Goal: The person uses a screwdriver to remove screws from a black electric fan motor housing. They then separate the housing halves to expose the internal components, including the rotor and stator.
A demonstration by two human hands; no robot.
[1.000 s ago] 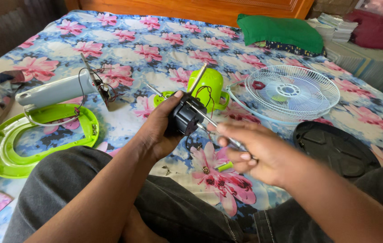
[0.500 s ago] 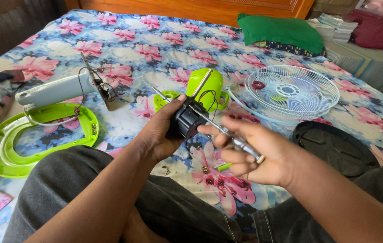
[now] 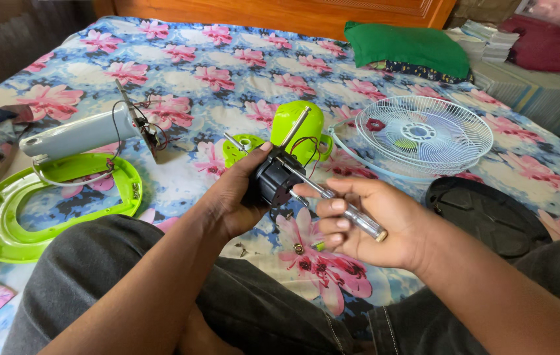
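Black and round, the motor [image 3: 273, 184] sits in the left hand [image 3: 230, 200], which is closed around its body and holds it above the bed, just in front of the person's knees. A metal shaft [image 3: 295, 126] sticks up from the motor toward the green housing [image 3: 299, 131] behind it. The right hand [image 3: 365, 227] is closed on a screwdriver [image 3: 342, 209] with a clear handle, and the tip meets the side of the motor, near the lower edge.

Around them the parts lie spread on the flowered sheet [image 3: 214, 79]: a white grille [image 3: 424, 135] to the right, a black round cover [image 3: 484, 213] near the right knee, a green ring base [image 3: 43, 217] with a grey column [image 3: 79, 135] and loose wires to the left. One small screw [image 3: 299, 248] lies on the sheet under the hands.

I think the risk is in the tip. If it slips from the screw head, it can go to the left fingers, which are very close. The red wires near the motor can also be pulled or cut by the blade. Small screws can get lost easily in the soft sheet and its busy pattern
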